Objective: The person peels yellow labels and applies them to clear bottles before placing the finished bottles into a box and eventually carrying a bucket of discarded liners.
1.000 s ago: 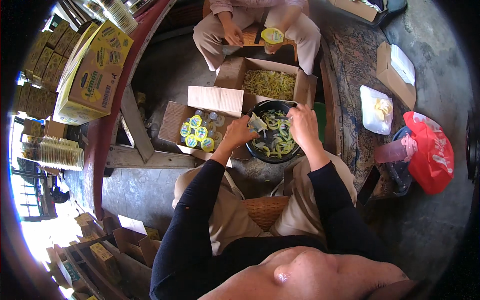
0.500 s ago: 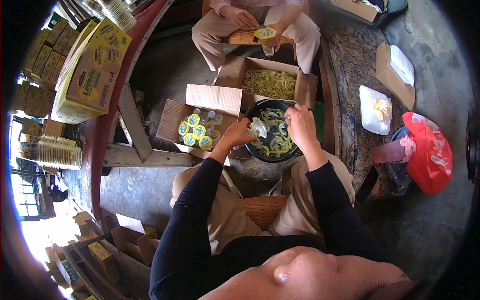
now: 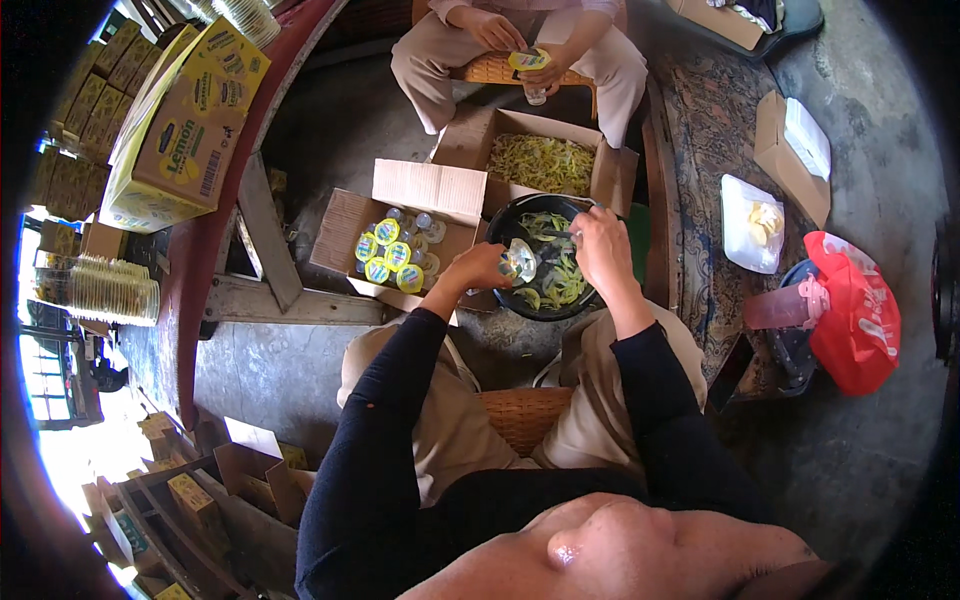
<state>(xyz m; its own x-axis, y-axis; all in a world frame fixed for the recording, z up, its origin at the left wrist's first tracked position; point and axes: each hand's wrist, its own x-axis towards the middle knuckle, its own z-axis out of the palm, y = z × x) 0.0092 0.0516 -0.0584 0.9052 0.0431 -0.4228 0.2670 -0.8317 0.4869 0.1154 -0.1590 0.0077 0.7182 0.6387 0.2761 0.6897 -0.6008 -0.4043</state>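
Observation:
My left hand (image 3: 478, 268) is closed around a small clear plastic cup (image 3: 519, 261), tipped over the left side of a black basin (image 3: 508, 304). In the basin lie curved yellow-green and whitish strips (image 3: 556, 285). My right hand (image 3: 603, 246) is over the basin's right rim, fingers bent together and pointing inward; whatever they grip is hidden. Left of the basin, an open cardboard box (image 3: 336, 233) holds several clear containers with yellow-and-green round tops (image 3: 397, 256).
Behind the basin, another cardboard box (image 3: 466, 135) is full of yellow-green strips. A person sits opposite, holding a yellow-topped container (image 3: 529, 60). Patterned bench (image 3: 690, 200) and red bag (image 3: 855, 320) are right; a large yellow carton (image 3: 185, 140) and stacked clear cups (image 3: 100, 290) are left.
The cup in my left hand has turned, so its round end now shows more clearly. My right hand stays near the basin's rim. The view has shifted slightly.

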